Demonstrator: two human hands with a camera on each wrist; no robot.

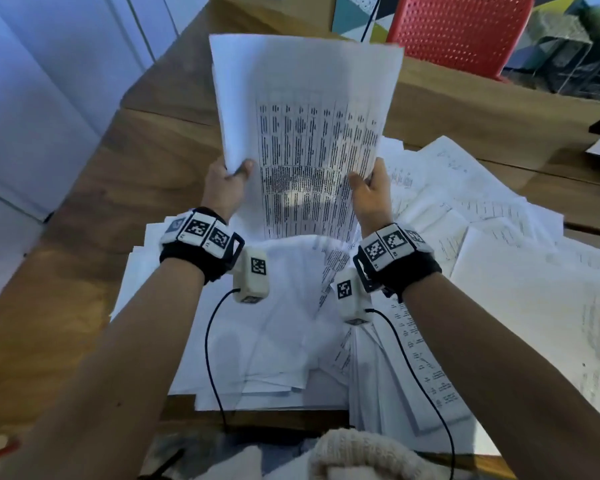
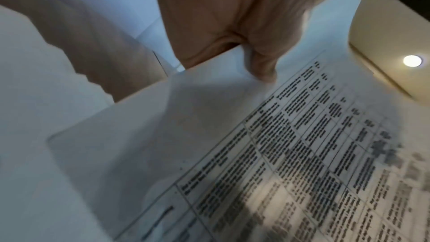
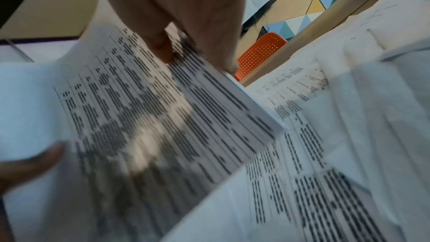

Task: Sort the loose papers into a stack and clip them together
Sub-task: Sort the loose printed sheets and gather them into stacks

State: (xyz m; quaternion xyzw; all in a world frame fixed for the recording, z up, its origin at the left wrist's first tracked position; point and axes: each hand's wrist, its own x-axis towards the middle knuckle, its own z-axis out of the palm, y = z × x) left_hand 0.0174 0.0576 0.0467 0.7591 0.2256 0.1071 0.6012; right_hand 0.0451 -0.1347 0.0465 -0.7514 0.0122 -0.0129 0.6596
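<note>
I hold a bundle of printed sheets (image 1: 305,133) upright above the wooden table (image 1: 94,216), its lower edge near the paper heap. My left hand (image 1: 231,174) pinches the bundle's left edge, thumb on the front. My right hand (image 1: 368,183) pinches the right edge the same way. The front sheet (image 2: 279,154) carries a dense printed table, and several sheet edges (image 3: 232,102) show at the bundle's side. Loose papers (image 1: 465,220) lie scattered over the table under and to the right of my arms. No clip is in view.
A messy pile of white sheets (image 1: 274,341) hangs over the near table edge by my lap. A red perforated chair (image 1: 458,32) stands behind the table at the far right. Bare wood shows on the left side.
</note>
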